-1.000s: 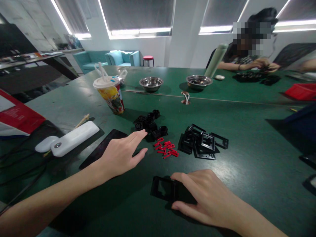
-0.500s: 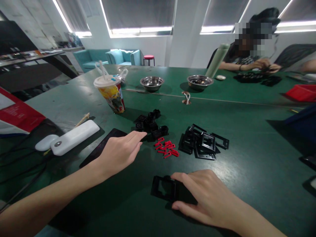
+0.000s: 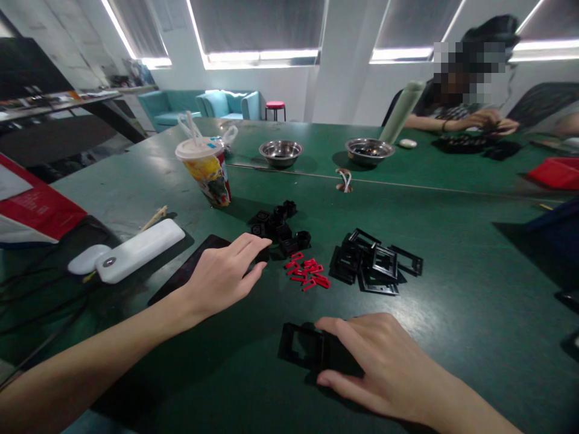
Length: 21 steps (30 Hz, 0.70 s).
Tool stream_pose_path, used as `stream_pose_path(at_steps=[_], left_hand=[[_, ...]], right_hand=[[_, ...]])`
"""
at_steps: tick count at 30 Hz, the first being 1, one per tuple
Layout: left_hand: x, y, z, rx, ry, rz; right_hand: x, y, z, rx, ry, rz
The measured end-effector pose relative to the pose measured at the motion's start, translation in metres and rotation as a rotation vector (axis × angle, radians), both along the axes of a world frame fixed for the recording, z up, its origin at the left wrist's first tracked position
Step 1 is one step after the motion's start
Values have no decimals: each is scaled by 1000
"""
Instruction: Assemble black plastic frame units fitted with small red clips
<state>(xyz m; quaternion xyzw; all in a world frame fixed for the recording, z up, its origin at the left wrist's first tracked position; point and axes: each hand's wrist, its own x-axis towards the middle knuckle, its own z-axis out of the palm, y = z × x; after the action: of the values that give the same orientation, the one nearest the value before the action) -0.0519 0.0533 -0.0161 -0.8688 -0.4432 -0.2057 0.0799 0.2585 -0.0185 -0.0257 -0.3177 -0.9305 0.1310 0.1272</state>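
The right hand (image 3: 375,361) lies curled over a flat black plastic frame (image 3: 301,345) on the green surface (image 3: 452,313), pinning it. The left hand (image 3: 224,274), fingers loosely bent, pinches a small black block (image 3: 262,254). Both parts look light, stiff, best gripped by edges.

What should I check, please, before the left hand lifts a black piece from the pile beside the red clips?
1. Left hand at the pile of small black parts: ok, fingertips reach its near edge.
2. A piece pinched between thumb and fingers: cannot tell, the fingers hide it.
3. Right hand steadying the black frame flat on the table: ok.
4. Red clips apart from the left hand: ok, they lie just to its right, untouched.
5. Stack of black frames out of the way: ok, beyond the clips.
6. Paper cup upright and behind the pile: ok.
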Motion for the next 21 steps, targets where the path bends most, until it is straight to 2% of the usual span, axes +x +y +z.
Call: stream_pose_path(at_steps=[21], left_hand=[[-6, 6, -4, -42, 57, 54]], right_hand=[[2, 0, 1, 1, 4, 4]])
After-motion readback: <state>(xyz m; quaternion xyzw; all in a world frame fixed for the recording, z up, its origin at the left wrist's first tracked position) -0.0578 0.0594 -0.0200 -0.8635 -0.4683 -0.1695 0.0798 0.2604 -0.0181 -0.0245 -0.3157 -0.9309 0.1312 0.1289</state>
